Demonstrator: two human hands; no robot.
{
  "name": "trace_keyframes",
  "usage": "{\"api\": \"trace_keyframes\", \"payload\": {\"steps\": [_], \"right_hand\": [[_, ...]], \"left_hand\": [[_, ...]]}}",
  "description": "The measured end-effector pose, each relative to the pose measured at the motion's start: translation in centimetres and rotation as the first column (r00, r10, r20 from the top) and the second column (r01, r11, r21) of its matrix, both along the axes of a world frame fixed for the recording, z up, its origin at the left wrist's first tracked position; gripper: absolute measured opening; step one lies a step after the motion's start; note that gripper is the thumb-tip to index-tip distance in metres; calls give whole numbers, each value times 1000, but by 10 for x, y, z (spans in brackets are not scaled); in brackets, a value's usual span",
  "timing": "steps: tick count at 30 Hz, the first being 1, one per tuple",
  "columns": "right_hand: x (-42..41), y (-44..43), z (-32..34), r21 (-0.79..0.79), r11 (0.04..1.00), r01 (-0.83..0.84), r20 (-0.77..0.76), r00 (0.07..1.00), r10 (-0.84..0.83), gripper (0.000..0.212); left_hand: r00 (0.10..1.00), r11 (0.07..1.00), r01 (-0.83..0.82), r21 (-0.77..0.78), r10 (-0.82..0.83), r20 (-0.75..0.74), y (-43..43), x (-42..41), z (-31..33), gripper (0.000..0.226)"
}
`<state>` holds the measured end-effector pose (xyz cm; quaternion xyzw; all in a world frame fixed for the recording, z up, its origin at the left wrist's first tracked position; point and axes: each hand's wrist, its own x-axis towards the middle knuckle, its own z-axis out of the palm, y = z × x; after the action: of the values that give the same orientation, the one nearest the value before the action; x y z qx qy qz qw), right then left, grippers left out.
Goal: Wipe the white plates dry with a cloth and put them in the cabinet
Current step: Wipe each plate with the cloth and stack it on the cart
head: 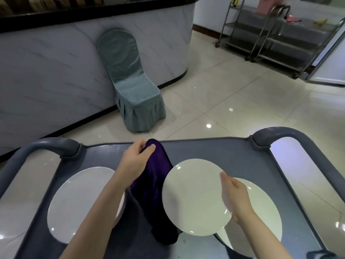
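Above the cart [242, 161], my right hand [236, 197] grips the plate [192, 197] by its rim and my left hand [136, 159] pinches the cloth [156, 184]. A wet rim may slip and strike the lower plate [261, 212].

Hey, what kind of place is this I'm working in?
Probably a restaurant or banquet hall's service area: a skirted banquet chair against a marble-look counter, steel serving trolleys behind, and white plates on a grey cart.
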<state>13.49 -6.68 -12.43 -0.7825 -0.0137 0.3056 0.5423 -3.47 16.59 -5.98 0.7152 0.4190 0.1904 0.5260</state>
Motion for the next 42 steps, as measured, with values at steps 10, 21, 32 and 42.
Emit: {"api": "trace_keyframes", "payload": {"steps": [10, 21, 32, 42], "right_hand": [[-18, 13, 29, 177, 976, 129, -55, 991, -121, 41], [-12, -3, 40, 333, 897, 291, -169, 954, -247, 39], [-20, -5, 53, 376, 880, 291, -188, 954, -235, 39], [-43, -10, 57, 383, 899, 213, -90, 977, -193, 44]], "left_hand": [[841, 839, 537, -90, -541, -15, -124, 14, 38, 18], [737, 465, 674, 574, -487, -470, -128, -17, -3, 37], [734, 359, 651, 668, -521, -435, -148, 4, 24, 38], [696, 376, 714, 590, -468, -545, -145, 19, -14, 59]]}}
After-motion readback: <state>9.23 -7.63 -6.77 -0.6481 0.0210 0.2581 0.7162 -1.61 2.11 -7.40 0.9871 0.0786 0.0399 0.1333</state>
